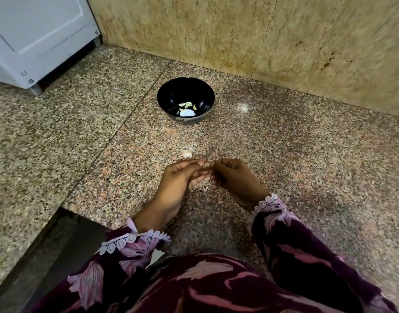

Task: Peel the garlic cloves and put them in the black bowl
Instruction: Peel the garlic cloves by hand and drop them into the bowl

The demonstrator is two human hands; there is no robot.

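Mid-peel. Both hands meet low centre over the granite counter [307,154]: left hand [178,179] and right hand [234,177] fingertip to fingertip, both pinching one small pale garlic clove [209,164] between them, fingers curled in tight; skin looks partly lifted, too small to be sure. Black bowl [169,96] sits at 12 o'clock from the hands, well apart, near the wall. A few peeled cloves [187,105] already lie in its bottom, so some of the job is done. Left to do, by my read: finish this clove, drop it in, then a garlic piece [186,152] just beyond the hands at 11 o'clock and another whitish bit [242,107] at 3 o'clock of the bowl. Can't tell whether those are cloves or skins.
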